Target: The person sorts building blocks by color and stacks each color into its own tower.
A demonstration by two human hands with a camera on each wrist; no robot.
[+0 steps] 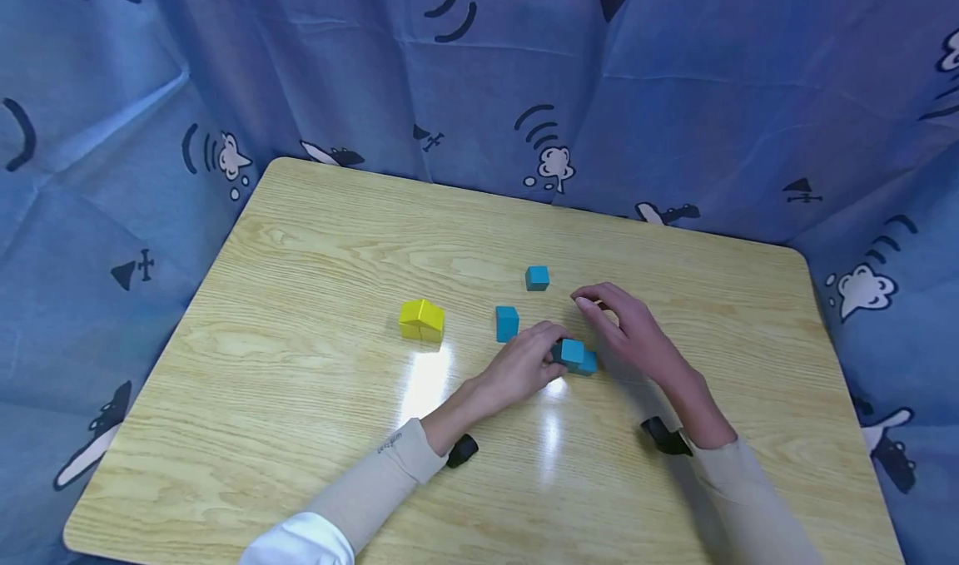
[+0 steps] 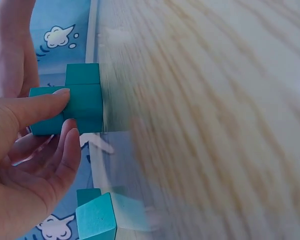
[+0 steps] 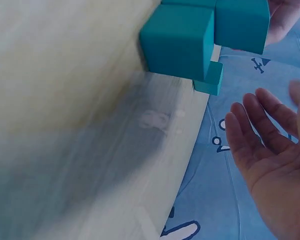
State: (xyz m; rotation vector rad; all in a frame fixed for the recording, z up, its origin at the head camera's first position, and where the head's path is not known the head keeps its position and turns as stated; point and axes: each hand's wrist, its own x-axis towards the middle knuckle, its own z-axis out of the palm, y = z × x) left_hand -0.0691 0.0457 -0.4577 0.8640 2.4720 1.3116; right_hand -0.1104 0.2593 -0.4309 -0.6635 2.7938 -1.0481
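My left hand (image 1: pixel 527 359) holds a blue cube (image 1: pixel 573 353) between thumb and fingers. In the left wrist view, this upper cube (image 2: pixel 46 125) sits on a lower blue block (image 2: pixel 85 112), and the thumb lies along its side. The lower blocks (image 1: pixel 588 364) stick out to the right from under it. My right hand (image 1: pixel 633 332) hovers just right of the stack with fingers loosely bent and nothing in them. Its palm and spread fingers show in the right wrist view, apart from the blocks (image 3: pixel 177 42).
An upright-looking blue block (image 1: pixel 507 324) stands left of the stack, and a blue cube (image 1: pixel 537 279) lies farther back. Yellow blocks (image 1: pixel 421 322) stand together to the left. The wooden table (image 1: pixel 300 398) meets a blue patterned curtain (image 1: pixel 479 91) at the back and sides.
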